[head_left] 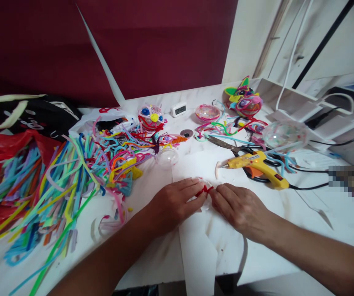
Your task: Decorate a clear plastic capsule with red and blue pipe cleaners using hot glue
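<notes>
Over a white paper sheet (pixel 197 164) at the table's middle, my left hand (pixel 175 201) and my right hand (pixel 240 207) meet with bent fingers. Between their fingertips shows a bent red pipe cleaner (pixel 205 189), pinched from both sides. Something clear or whitish lies under it, mostly hidden by my fingers. Just beyond my right hand lies a yellow hot glue gun (pixel 257 164), its nozzle pointing left beside a small pale strip (pixel 217 169). Behind the glue gun rest black-handled scissors (pixel 223 143) with their blades toward the left.
Heaps of colourful pipe cleaners (pixel 75 185) cover the left side, some in a red bag (pixel 25 144). Along the back stand a decorated clear ball (pixel 151 117), a small digital clock (pixel 179 109) and clear plastic bowls (pixel 208 113). Power cords (pixel 309 187) run off to the right.
</notes>
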